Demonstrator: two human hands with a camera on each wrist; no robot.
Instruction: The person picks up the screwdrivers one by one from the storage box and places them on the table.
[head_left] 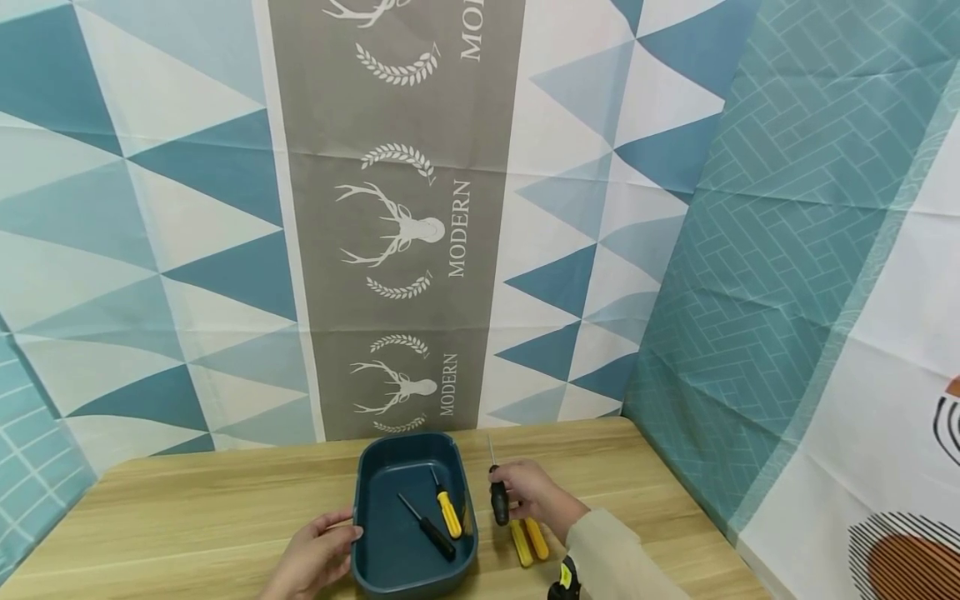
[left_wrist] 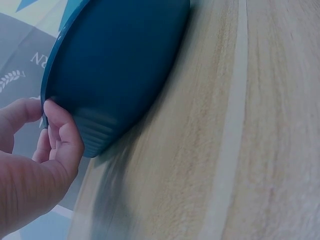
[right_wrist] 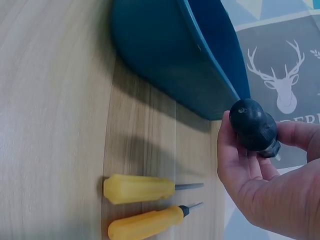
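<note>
A dark blue plastic bin (head_left: 375, 575) stands on the wooden table. My left hand (head_left: 318, 552) pinches its left rim between thumb and fingers, seen closely in the left wrist view. Inside lie a black-handled screwdriver (head_left: 437, 537) and a yellow-handled screwdriver (head_left: 448, 512). To the right of the bin, my right hand (head_left: 531, 492) grips another black-handled screwdriver (right_wrist: 252, 125) above the table, its shaft pointing toward the back wall. Below that hand, a yellow screwdriver (right_wrist: 140, 189) and an orange-yellow screwdriver (right_wrist: 147, 223) lie side by side on the table.
The wooden table (head_left: 225, 492) ends at patterned cloth hangings (head_left: 405, 250) behind it and a teal cloth (head_left: 750, 292) on the right. A black and yellow object (head_left: 564, 579) shows by the right sleeve at the lower edge.
</note>
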